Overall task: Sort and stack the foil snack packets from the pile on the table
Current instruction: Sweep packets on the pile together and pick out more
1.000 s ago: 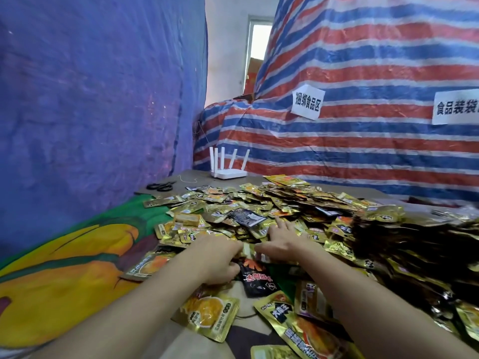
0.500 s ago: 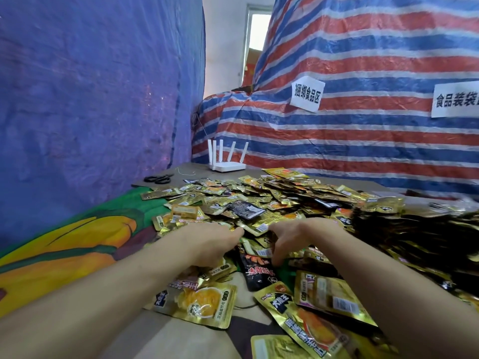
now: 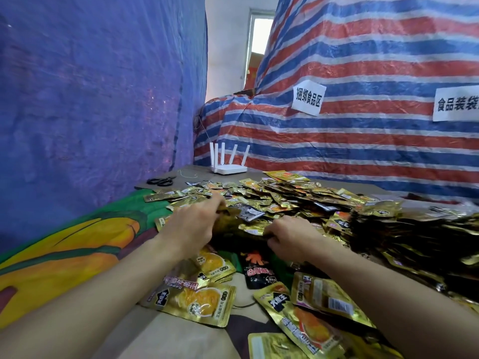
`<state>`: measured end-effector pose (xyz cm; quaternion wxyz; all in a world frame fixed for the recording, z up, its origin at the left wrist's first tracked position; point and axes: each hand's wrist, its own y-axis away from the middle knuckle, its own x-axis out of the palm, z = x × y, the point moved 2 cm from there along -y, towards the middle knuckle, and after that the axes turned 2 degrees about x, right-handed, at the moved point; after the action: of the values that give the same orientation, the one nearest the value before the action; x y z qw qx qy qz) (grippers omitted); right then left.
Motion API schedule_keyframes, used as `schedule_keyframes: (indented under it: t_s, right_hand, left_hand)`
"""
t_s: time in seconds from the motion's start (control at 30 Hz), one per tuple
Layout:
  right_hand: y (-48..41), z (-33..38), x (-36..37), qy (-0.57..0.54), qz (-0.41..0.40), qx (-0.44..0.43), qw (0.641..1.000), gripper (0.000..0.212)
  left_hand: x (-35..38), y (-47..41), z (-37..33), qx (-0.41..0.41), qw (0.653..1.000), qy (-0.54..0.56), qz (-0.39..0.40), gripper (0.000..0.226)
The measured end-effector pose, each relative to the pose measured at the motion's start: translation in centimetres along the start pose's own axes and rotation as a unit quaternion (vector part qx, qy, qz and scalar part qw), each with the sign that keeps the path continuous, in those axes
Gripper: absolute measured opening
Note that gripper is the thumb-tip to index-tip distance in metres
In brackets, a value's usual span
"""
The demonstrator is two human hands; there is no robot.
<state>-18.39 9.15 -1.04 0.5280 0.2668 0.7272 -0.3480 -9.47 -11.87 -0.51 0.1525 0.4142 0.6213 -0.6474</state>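
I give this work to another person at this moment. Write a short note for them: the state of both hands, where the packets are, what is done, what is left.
Left hand: grips a bunch of packets at the pile's near edge; the fingers are blurred.
Right hand: fingers curled on the same bunch from the other side.
Pile: ahead of the hands, large and mixed.
Loose packets: lying near, under the arms.
Done: a dense row at the right looks stacked.
Left: most of the pile to sort and stack.
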Motion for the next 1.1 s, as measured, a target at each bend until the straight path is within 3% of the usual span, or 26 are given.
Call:
schedule_keyframes:
  t_s: [0.13,0.23,0.3,0.4,0.53,0.6,0.67,0.73,0.87,0.93,1.0,1.03,1.1]
  right_hand:
    - [0.6,-0.4,-0.8,-0.165,-0.039,0.084,0.982,0.019]
    - [1.8,-0.8,-2.1,-0.321,-0.115,0.135,0.930,0.020]
    - [3.0,-0.7,-2.9,-0.470,-0.144,0.167,0.855,0.020]
    - [5.0,-0.2,-3.4,-0.680,-0.136,0.241,0.678,0.022]
    - [7.5,0.5,-3.1,-0.831,-0.091,0.303,0.458,0.036]
    - [8.5,0.9,-2.7,-0.862,-0.075,0.309,0.394,0.034]
    - [9.2,1.1,-2.3,-0.877,-0.067,0.316,0.356,0.035]
    - [9.4,1.0,-2.1,-0.877,-0.067,0.319,0.353,0.038]
    - [9.9,1.3,-1.8,-0.858,-0.050,0.324,0.395,0.050]
    - [10.0,1.6,-1.6,-0.841,-0.058,0.338,0.418,0.043]
    - [10.0,2.0,-1.6,-0.818,-0.091,0.356,0.443,0.033]
    - [10.0,2.1,-1.6,-0.799,-0.124,0.366,0.461,0.028]
    - [10.1,2.2,-1.4,-0.723,-0.204,0.380,0.539,0.022]
  left_hand:
    - [-0.9,-1.0,0.0,-0.119,0.981,0.130,-0.076,0.011]
    - [-1.4,-1.5,-0.7,-0.161,0.956,0.210,-0.128,0.015]
    - [-1.7,-1.7,-1.4,-0.179,0.934,0.260,-0.168,0.015]
    - [-1.9,-1.7,-2.8,-0.219,0.894,0.335,-0.202,0.020]
    - [-1.0,-1.6,-6.1,-0.259,0.828,0.449,-0.213,0.027]
    - [-0.2,-1.6,-7.4,-0.286,0.812,0.458,-0.221,0.022]
    - [1.1,-1.3,-8.4,-0.321,0.777,0.496,-0.217,0.018]
    - [2.8,-0.7,-9.0,-0.355,0.738,0.535,-0.207,0.019]
    - [6.2,0.3,-8.5,-0.439,0.683,0.571,-0.121,0.024]
    - [6.9,0.3,-8.0,-0.441,0.654,0.608,-0.084,0.026]
    - [6.9,0.1,-7.8,-0.435,0.603,0.663,-0.090,0.028]
    - [6.8,0.1,-7.8,-0.430,0.580,0.685,-0.099,0.027]
    - [6.8,0.1,-8.0,-0.414,0.594,0.682,-0.107,0.027]
